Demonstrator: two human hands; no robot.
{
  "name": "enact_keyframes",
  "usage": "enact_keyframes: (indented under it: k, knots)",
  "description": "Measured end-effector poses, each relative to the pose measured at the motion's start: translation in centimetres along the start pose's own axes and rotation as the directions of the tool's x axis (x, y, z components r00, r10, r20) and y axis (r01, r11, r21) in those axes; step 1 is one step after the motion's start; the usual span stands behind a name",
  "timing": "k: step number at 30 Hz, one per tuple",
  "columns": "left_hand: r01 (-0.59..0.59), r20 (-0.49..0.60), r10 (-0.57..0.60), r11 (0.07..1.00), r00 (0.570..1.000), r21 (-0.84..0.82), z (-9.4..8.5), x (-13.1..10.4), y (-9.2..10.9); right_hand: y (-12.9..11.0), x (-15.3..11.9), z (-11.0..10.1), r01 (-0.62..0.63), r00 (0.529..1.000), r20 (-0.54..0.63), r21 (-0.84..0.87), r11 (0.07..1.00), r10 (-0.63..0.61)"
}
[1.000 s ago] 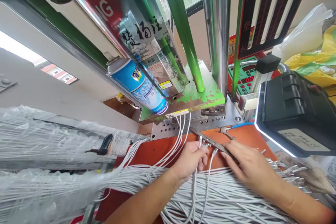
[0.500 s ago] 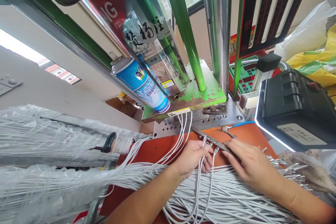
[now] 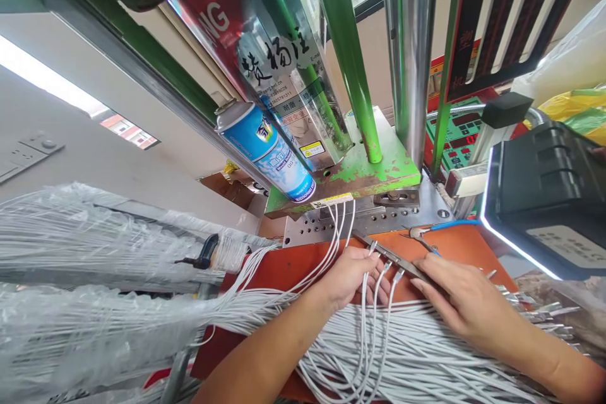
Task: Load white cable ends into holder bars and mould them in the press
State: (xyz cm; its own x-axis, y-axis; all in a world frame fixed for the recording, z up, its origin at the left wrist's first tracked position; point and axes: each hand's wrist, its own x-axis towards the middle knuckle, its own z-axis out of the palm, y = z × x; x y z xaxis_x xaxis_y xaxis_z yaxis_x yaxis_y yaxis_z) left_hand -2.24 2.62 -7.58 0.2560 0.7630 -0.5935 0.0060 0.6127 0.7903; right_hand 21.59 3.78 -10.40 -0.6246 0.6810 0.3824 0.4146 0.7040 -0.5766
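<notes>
My right hand [image 3: 457, 293] grips the near end of a narrow metal bar [image 3: 401, 261], which slants over the orange work surface. Three white cables with metallic connector ends [image 3: 399, 275] sit along the bar's near edge and hang down in loops. At the leftmost of them, my left hand [image 3: 356, 276] pinches a white cable [image 3: 364, 287] just below its connector, thumb and forefinger together. Its other fingers curl behind the hanging cables. Beneath both hands spreads a thick bundle of white cables [image 3: 350, 341].
A green machine plate [image 3: 398, 167] stands behind, bearing a blue spray can [image 3: 269, 151]; several cables emerge below it. Blue-handled cutters [image 3: 419, 233] lie beyond my right hand. A black lamp housing [image 3: 544, 196] juts in at right. Plastic-wrapped cables [image 3: 95, 328] fill the left.
The scene has shifted slightly right in view. By my left fingers, the middle cable now shows apart from the leftmost one. Both hands keep their holds on the cable and bar.
</notes>
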Motion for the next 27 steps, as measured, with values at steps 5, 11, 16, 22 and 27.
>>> enact_keyframes:
  k: [5, 11, 16, 22, 27]
  knots:
    - [-0.078, -0.265, 0.168, 0.944, 0.949, 0.32, -0.8, -1.3, 0.6, 0.0, 0.0, 0.3, -0.069, 0.993, -0.097, -0.065, 0.995, 0.063]
    - [-0.168, -0.405, 0.357, 0.886, 0.842, 0.432, -1.3, -3.0, -0.9, 0.2, 0.0, 0.6, -0.072, 0.994, -0.089, -0.074, 0.995, 0.065]
    - [-0.121, -0.336, 0.237, 0.936, 0.912, 0.332, -1.0, -3.1, -1.6, 0.4, 0.0, 0.7, -0.063, 0.997, -0.059, -0.084, 0.994, 0.059]
    - [-0.091, -0.35, 0.226, 0.928, 0.909, 0.361, -1.2, -2.4, -1.6, 0.2, 0.0, 0.4, -0.061, 0.997, -0.051, -0.065, 0.996, 0.058]
    - [-0.081, -0.349, 0.216, 0.928, 0.912, 0.363, -1.4, -1.8, -1.1, -0.1, 0.2, 0.1, -0.042, 0.998, -0.041, -0.029, 0.999, 0.041]
